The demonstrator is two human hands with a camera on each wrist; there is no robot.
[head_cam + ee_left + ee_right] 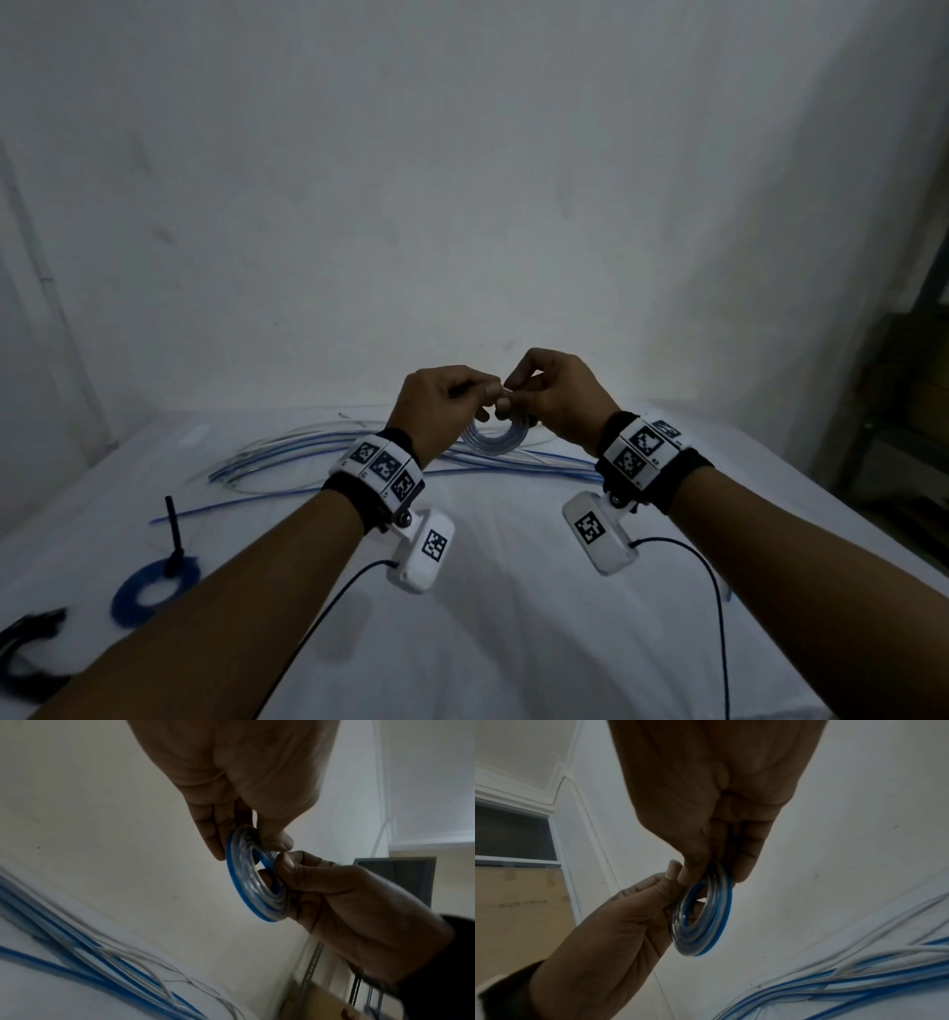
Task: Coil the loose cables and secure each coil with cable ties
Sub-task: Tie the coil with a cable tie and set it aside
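A small tight coil (495,438) of clear and blue cable hangs in the air above the white table, held between both hands. My left hand (452,406) pinches its upper rim from the left, and my right hand (552,398) pinches it from the right, fingertips meeting at the top. In the left wrist view the coil (253,880) sits between thumb and fingers. In the right wrist view the coil (703,921) shows a blue outer edge. Several loose blue and clear cables (318,455) lie spread on the table beneath. No cable tie on the coil is discernible.
A flat blue coil (154,588) lies at the front left with a black stick-like piece (173,534) standing by it. A black object (31,652) sits at the left edge. White cloth (513,642) covers the table; dark shelving (904,411) stands at the right.
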